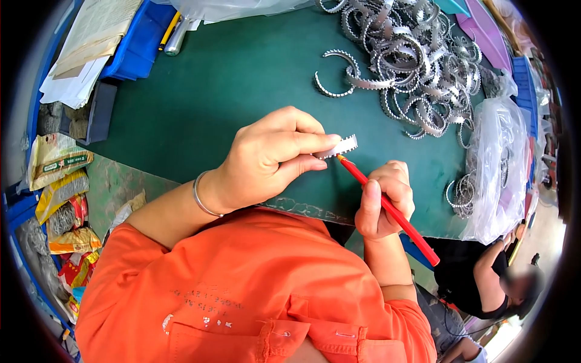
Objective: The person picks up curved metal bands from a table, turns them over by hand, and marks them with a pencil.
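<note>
My left hand (275, 154) pinches a short curved metal strip (345, 146) with toothed edges between thumb and fingers. My right hand (387, 199) is closed around a red pen-like tool (399, 219), whose thin tip touches or nearly touches the underside of the strip. Both hands are above the green tabletop (212, 78) near its front edge. Beyond them, at the back right, lies a large tangled pile of similar curved toothed strips (417, 66).
Clear plastic bags (499, 169) lie at the right edge, beside a few more strips (463, 192). A blue bin (140, 45), papers (91, 45) and a silver-ended tool (176, 37) are at the back left. Another person (478, 278) is at the lower right.
</note>
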A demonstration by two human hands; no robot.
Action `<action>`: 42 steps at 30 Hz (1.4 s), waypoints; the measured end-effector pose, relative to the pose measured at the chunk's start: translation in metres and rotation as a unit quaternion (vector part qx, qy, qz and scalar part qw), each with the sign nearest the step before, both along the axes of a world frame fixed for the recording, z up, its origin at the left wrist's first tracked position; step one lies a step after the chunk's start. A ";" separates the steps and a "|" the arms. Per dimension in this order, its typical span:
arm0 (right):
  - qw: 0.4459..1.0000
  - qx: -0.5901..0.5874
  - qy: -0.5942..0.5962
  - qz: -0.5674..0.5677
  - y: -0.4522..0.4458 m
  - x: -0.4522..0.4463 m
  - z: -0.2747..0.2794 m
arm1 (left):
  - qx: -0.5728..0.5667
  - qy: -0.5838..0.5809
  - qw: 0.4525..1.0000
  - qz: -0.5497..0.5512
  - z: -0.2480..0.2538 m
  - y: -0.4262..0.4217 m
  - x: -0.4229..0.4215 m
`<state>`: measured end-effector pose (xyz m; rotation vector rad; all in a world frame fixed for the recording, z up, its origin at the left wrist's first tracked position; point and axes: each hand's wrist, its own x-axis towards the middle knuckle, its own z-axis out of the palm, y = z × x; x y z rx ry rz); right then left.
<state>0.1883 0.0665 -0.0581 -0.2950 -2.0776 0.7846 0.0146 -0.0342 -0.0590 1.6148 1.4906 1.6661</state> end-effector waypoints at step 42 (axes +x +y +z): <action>0.910 0.147 -0.213 -0.323 0.048 0.105 0.021 | -0.155 0.068 0.986 -0.008 0.010 -0.002 0.012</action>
